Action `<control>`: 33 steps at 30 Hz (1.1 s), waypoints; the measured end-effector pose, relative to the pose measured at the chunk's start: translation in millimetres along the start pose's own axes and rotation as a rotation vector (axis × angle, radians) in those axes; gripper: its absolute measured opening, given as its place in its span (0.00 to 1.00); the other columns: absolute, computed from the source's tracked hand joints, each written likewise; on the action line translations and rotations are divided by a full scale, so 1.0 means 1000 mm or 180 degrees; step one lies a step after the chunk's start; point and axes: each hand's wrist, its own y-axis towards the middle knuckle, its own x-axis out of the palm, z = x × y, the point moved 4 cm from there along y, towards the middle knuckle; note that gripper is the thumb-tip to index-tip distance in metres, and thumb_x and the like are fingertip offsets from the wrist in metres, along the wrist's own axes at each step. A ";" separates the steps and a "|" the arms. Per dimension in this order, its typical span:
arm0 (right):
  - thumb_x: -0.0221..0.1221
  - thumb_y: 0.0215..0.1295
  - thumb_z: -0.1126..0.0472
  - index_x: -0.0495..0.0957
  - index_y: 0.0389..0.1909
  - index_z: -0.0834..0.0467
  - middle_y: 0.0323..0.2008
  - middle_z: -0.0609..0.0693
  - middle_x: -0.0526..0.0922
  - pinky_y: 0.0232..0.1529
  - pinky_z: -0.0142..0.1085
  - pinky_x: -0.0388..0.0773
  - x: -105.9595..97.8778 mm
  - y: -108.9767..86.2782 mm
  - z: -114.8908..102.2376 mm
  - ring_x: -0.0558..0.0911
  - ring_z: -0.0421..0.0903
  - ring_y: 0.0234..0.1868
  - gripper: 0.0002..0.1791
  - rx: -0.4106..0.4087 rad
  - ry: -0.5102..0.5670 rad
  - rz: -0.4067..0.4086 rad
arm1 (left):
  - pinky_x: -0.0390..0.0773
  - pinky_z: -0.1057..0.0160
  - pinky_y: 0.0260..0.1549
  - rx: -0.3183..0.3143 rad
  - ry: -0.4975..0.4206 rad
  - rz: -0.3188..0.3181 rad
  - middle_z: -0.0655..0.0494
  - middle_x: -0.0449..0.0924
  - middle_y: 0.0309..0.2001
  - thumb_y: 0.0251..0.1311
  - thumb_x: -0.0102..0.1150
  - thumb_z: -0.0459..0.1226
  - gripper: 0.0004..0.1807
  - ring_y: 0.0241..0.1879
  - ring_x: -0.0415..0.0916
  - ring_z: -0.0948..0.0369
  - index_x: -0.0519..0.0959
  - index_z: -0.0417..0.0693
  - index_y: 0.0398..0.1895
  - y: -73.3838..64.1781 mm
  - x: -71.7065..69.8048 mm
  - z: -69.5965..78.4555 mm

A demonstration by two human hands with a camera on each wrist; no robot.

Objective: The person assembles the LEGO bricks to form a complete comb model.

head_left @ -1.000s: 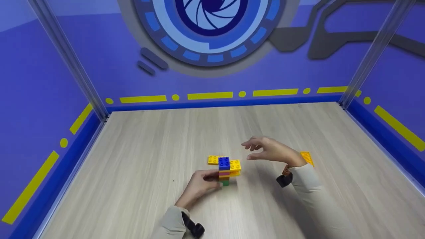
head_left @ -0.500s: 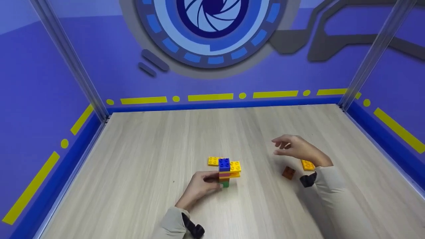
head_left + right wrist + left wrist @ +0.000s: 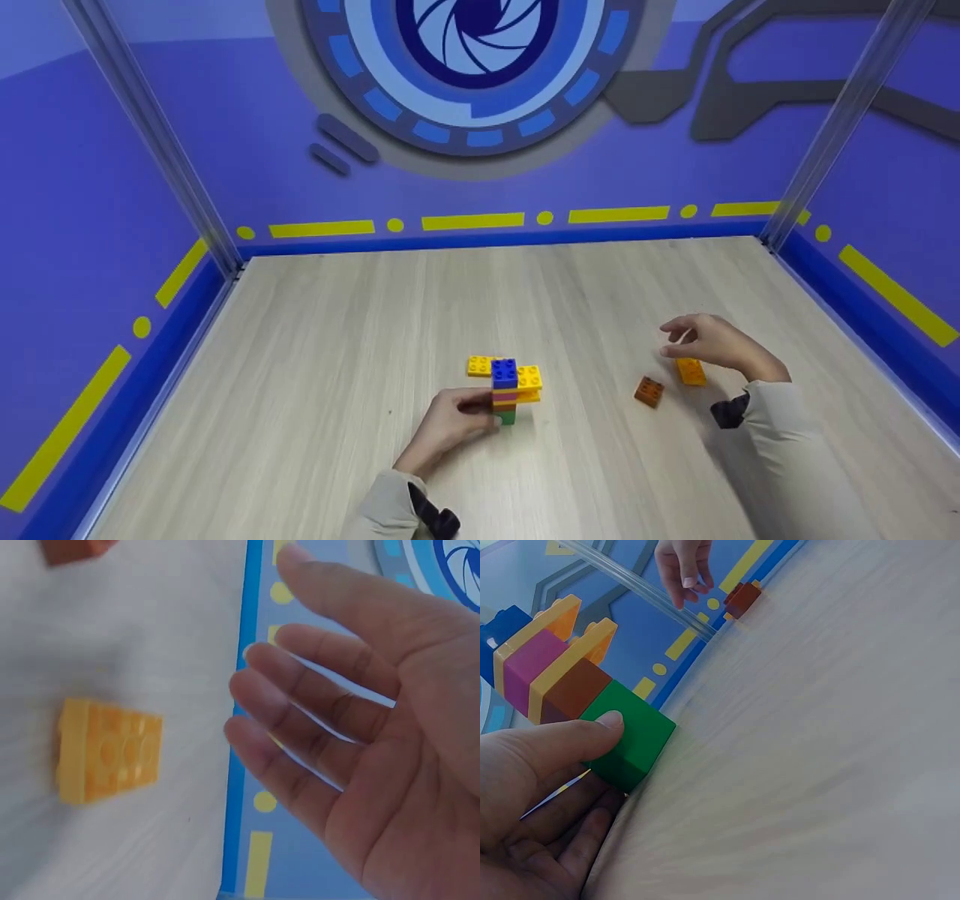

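My left hand point(image 3: 448, 424) grips the bottom of an upright tower of toy building bricks, thumb on its green brick point(image 3: 634, 736). Above the green come a brown brick point(image 3: 576, 690), a yellow plate, a magenta brick point(image 3: 536, 667), another yellow plate and a blue brick point(image 3: 504, 373) on top. Both yellow plates jut out to the right. My right hand point(image 3: 712, 343) hovers over the right side of the table, fingers loosely bent and holding nothing. Just below it lies an orange-yellow brick point(image 3: 112, 754), its hollow underside showing in the right wrist view. A loose brown brick point(image 3: 649, 392) lies nearby.
Behind the tower a yellow studded brick point(image 3: 480, 365) lies on the table, partly hidden by it. The wooden table point(image 3: 337, 322) is bounded by blue printed panels point(image 3: 480, 187) at the back and sides.
My right hand has moved right, away from the tower, to above the orange-yellow brick. The brown brick has come into full view. My left hand stays on the tower.
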 end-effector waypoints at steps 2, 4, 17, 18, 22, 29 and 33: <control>0.63 0.61 0.47 0.74 0.57 0.67 0.44 0.58 0.82 0.45 0.44 0.81 -0.001 -0.001 0.006 0.79 0.49 0.42 0.32 0.0057 -0.0009 0.0001 | 0.78 0.57 0.54 0.0005 0.0026 0.0007 0.55 0.84 0.50 0.47 0.69 0.33 0.26 0.50 0.80 0.58 0.81 0.52 0.54 0.000 0.000 0.000; 0.63 0.61 0.47 0.74 0.57 0.68 0.43 0.58 0.82 0.45 0.46 0.81 -0.002 -0.003 0.010 0.79 0.50 0.42 0.33 0.0091 -0.0032 0.0000 | 0.78 0.57 0.55 0.0008 0.0053 0.0018 0.55 0.84 0.49 0.48 0.69 0.33 0.25 0.50 0.80 0.58 0.81 0.52 0.54 0.000 0.000 0.000; 0.63 0.60 0.47 0.72 0.57 0.73 0.44 0.64 0.81 0.47 0.55 0.78 0.000 -0.009 0.028 0.79 0.57 0.44 0.36 0.0248 -0.0180 -0.0010 | 0.77 0.56 0.55 -0.0017 0.0036 0.0025 0.55 0.84 0.50 0.46 0.70 0.33 0.26 0.50 0.80 0.58 0.81 0.52 0.53 -0.001 -0.001 0.001; 0.63 0.60 0.47 0.72 0.56 0.73 0.44 0.65 0.81 0.46 0.54 0.78 0.001 -0.009 0.029 0.79 0.57 0.44 0.36 0.0251 -0.0177 -0.0011 | 0.77 0.56 0.55 -0.0033 0.0020 0.0023 0.55 0.84 0.50 0.46 0.70 0.33 0.26 0.50 0.80 0.58 0.81 0.53 0.53 0.000 0.000 0.000; 0.64 0.59 0.47 0.71 0.56 0.74 0.43 0.65 0.81 0.44 0.52 0.79 0.004 -0.008 0.034 0.79 0.55 0.42 0.37 0.0316 -0.0181 -0.0032 | 0.77 0.57 0.55 -0.0083 -0.0043 0.0021 0.56 0.84 0.49 0.46 0.70 0.34 0.25 0.50 0.80 0.59 0.81 0.53 0.53 0.000 0.001 -0.001; 0.65 0.58 0.47 0.70 0.57 0.74 0.46 0.68 0.80 0.46 0.55 0.78 0.008 -0.008 0.036 0.79 0.57 0.44 0.38 0.0385 -0.0179 -0.0088 | 0.77 0.57 0.55 -0.0046 -0.0054 0.0035 0.55 0.84 0.49 0.46 0.71 0.34 0.25 0.50 0.80 0.59 0.82 0.52 0.52 -0.001 0.001 0.000; 0.65 0.58 0.48 0.69 0.58 0.75 0.46 0.69 0.79 0.46 0.54 0.78 0.011 -0.007 0.040 0.79 0.58 0.44 0.39 0.0376 -0.0159 -0.0103 | 0.77 0.57 0.55 -0.0073 -0.0029 0.0030 0.56 0.84 0.49 0.47 0.70 0.34 0.25 0.50 0.80 0.59 0.81 0.53 0.53 0.000 0.001 -0.001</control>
